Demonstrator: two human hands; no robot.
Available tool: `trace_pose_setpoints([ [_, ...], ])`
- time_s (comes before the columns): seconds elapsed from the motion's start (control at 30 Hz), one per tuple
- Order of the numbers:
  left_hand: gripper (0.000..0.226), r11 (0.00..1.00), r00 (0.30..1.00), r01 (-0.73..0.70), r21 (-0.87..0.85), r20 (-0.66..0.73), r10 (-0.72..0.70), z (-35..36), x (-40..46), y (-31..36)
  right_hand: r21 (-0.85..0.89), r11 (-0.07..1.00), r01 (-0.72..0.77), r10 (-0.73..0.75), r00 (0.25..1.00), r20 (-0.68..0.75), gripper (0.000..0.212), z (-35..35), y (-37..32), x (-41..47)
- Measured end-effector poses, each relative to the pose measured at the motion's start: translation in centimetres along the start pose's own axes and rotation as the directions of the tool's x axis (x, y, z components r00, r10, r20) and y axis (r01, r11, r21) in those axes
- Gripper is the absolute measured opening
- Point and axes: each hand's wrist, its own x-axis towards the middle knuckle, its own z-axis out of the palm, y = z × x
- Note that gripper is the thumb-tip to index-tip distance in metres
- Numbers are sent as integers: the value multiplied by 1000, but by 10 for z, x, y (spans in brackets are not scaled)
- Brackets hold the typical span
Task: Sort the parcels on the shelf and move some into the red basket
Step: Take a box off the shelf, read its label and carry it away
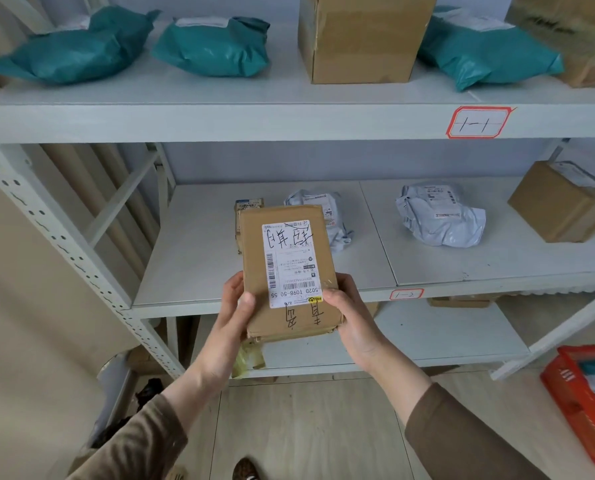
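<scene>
I hold a flat brown cardboard parcel [254,244] with a white shipping label in front of the middle shelf [199,258]. My left hand [235,306] grips its lower left edge and my right hand [349,313] grips its lower right edge. Behind it on the shelf lie a small brown box [249,204] and a grey poly bag [329,216], both partly hidden. The red basket [576,407] stands on the floor at the lower right, with parcels inside.
The top shelf [220,119] carries three teal poly bags [216,46] and a tall cardboard box [362,36]. On the middle shelf sit another grey bag [441,216] and a brown box [562,202]. A white metal upright [64,247] runs along the left. Wooden floor below.
</scene>
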Motion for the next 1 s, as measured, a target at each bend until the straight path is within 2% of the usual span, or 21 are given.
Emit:
trace_pose_setpoints([
  [0.07,70,1000,1000,-7,-22,12,8,2,2,-2,2,1000,15,-15,1000,-3,61,-1,2,-1],
  [0.13,65,997,1000,-10,-79,2,10,1,5,-1,-29,999,-15,15,1000,21,67,-2,3,-3],
  [0.23,60,996,999,-8,-86,42,11,-15,12,10,-143,988,-64,64,998,-7,95,-1,-10,-4],
  [0.33,71,994,984,-17,107,180,-2,-42,23,34,-365,929,61,-122,981,-149,105,-10,-37,-1],
  [0.37,73,979,973,-25,201,231,-22,-49,26,44,-456,881,126,-209,968,-136,111,-16,-46,1],
  [0.43,74,903,938,-65,425,334,-90,-52,33,66,-675,699,235,-287,957,36,117,-28,-66,5],
  [0.47,73,790,917,-137,598,379,-128,-49,36,76,-786,545,293,-263,949,171,119,-31,-75,8],
  [0.5,73,576,898,-243,781,406,-171,-42,38,84,-866,351,355,-205,932,298,122,-31,-81,9],
  [0.53,74,304,883,-365,880,431,-188,-34,40,90,-899,155,410,-124,911,394,125,-28,-84,11],
  [0.57,75,83,860,-468,880,475,-185,-23,40,94,-892,0,452,-35,891,452,129,-23,-85,12],
  [0.6,77,-47,836,-533,845,517,-185,-12,39,96,-874,-97,475,44,880,473,133,-20,-83,12],
  [0.63,78,-101,816,-571,815,548,-184,-2,38,96,-865,-144,481,105,876,470,136,-18,-78,11],
  [0.67,79,-112,798,-597,794,575,-179,5,38,96,-867,-151,476,141,878,457,137,-19,-73,9],
  [0.77,77,-43,769,-635,771,627,-125,15,39,96,-899,-54,435,109,897,427,134,-28,-64,0],
  [0.83,71,11,759,-651,759,651,19,13,43,92,-928,31,372,54,926,373,130,-37,-60,-5],
  [0.87,71,45,763,-642,766,632,135,10,47,90,-945,110,309,33,949,314,128,-43,-57,-5],
  [0.9,74,135,792,-597,791,553,260,6,51,86,-947,223,232,7,971,239,126,-48,-55,-5],
  [0.93,77,314,844,-513,799,404,353,3,53,84,-921,358,153,-14,987,159,123,-55,-53,-5],
  [0.97,81,540,905,-396,743,213,369,1,55,80,-856,508,97,-39,995,90,120,-60,-52,-6],
  [1.0,84,738,950,-275,616,56,306,4,54,76,-756,652,60,-57,998,30,114,-66,-49,-6],
])
